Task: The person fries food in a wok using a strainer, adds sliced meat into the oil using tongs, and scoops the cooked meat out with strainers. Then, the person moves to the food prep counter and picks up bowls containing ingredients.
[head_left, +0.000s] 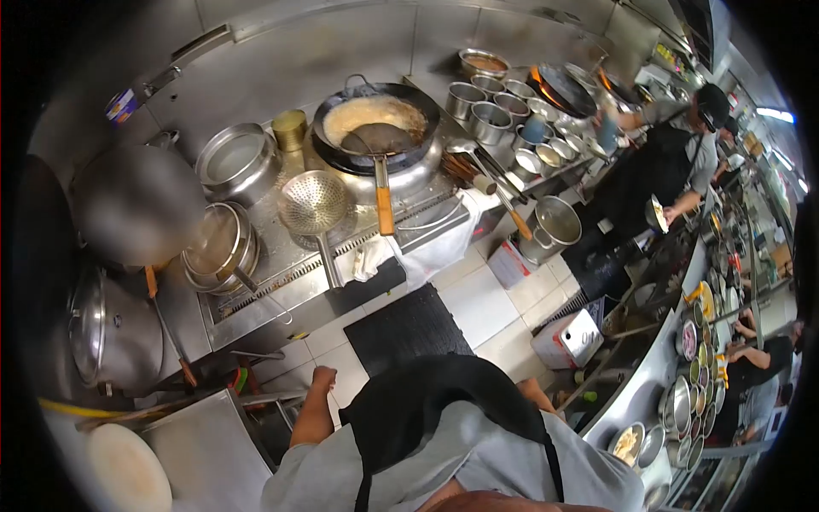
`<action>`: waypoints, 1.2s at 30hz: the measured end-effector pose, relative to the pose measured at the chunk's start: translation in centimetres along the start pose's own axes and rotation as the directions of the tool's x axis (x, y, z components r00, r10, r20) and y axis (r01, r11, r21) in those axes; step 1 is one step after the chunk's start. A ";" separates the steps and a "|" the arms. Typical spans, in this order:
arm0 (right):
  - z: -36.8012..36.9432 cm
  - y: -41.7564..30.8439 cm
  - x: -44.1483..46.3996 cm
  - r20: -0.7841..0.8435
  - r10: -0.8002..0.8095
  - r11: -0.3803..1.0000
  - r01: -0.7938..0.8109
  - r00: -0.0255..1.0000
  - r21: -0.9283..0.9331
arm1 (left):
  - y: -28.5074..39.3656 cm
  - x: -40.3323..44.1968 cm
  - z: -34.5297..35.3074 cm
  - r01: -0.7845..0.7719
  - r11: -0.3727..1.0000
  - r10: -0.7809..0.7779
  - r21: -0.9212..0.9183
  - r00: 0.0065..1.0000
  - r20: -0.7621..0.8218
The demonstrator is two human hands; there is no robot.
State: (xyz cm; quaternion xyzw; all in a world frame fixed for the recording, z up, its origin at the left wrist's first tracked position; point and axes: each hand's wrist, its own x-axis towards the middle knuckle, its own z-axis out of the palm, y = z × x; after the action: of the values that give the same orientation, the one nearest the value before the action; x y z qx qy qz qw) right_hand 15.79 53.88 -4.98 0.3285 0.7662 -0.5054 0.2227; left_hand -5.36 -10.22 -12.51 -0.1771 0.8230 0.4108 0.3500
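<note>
My left hand hangs low at the left of my black apron, its fingers curled into a fist; whether anything is in it cannot be made out. My right forearm shows at the other side of the apron, with the hand hidden. Ahead on the stove, a wok holds bubbling pale liquid. A wire strainer with a wooden handle lies over the wok. Left of it, a perforated metal ladle rests on the steel counter. A white cloth hangs over the stove's front edge.
Metal pots and a flaming wok stand at the back right. A co-worker in a black apron stands there, holding a bowl. A bucket is on the floor. A lidded pot sits left; food bowls line the right counter.
</note>
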 end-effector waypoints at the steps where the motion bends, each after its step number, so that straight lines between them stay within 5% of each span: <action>1: -0.5 0.5 -0.4 0.004 0.002 0.998 -0.002 1.000 -0.063 | 0.5 0.2 0.2 -0.005 1.000 0.005 -0.003 1.000 -0.008; 2: -0.8 0.8 -0.8 0.009 0.003 0.992 -0.002 1.000 -0.125 | 2.9 0.4 0.8 0.103 0.976 -0.116 -0.193 0.991 -0.059; 5: -1.1 0.4 -1.9 -0.045 0.080 0.986 -0.085 0.996 -0.143 | 9.3 1.4 2.1 -0.019 0.984 0.001 -0.178 0.995 -0.098; 7: -0.6 -0.6 -3.1 -0.152 0.247 0.968 -0.238 0.957 0.079 | 13.4 3.0 3.3 -0.078 0.965 0.064 -0.252 0.996 -0.063; 13: 0.5 -1.3 -7.7 -0.225 0.279 0.952 -0.300 0.934 -0.064 | 27.5 6.4 6.2 -0.153 0.937 0.158 -0.314 0.987 -0.008; 16: 0.9 -2.3 -11.0 -0.290 0.229 0.967 -0.250 0.929 -0.039 | 31.7 9.2 7.7 -0.122 0.893 0.143 -0.433 0.990 0.016; 17: 1.4 -2.8 -12.2 -0.350 0.199 0.971 -0.232 0.915 -0.055 | 32.5 10.0 8.1 -0.049 0.871 0.129 -0.490 0.983 0.130; 21: 2.0 0.4 -13.1 -0.351 -0.073 0.920 -0.073 0.933 -0.386 | 34.9 12.1 10.8 0.013 0.759 0.114 -0.651 0.982 0.153; 24: 1.4 -0.8 -12.4 -0.319 -0.203 0.846 0.002 0.926 -0.533 | 36.0 12.5 11.4 0.004 0.797 0.119 -0.603 0.979 0.163; 26: 1.0 -2.2 -10.6 -0.298 -0.280 0.800 0.050 0.913 -0.598 | 36.2 12.3 11.7 -0.049 0.836 0.143 -0.546 0.981 0.131; 29: 0.3 -11.3 -8.9 -0.382 -0.096 0.898 -0.085 0.919 -0.431 | 36.1 11.8 13.4 -0.248 0.838 0.330 -0.486 0.940 0.089; 30: 0.5 -12.3 -6.6 -0.362 -0.180 0.879 -0.015 0.914 -0.476 | 36.4 10.3 13.6 -0.286 0.840 0.356 -0.461 0.932 0.071; 36: 3.7 -29.2 0.3 -0.032 -0.427 0.741 0.330 0.904 -0.584 | 36.6 5.6 15.9 0.285 0.515 0.368 -0.808 0.778 0.509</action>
State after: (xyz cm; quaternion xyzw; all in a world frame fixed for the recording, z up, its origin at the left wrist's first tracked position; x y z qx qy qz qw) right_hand -5.62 42.59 11.77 0.1249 0.9471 -0.2610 0.1388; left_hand -23.58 24.43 -2.97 -0.1571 0.3488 0.8029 0.4571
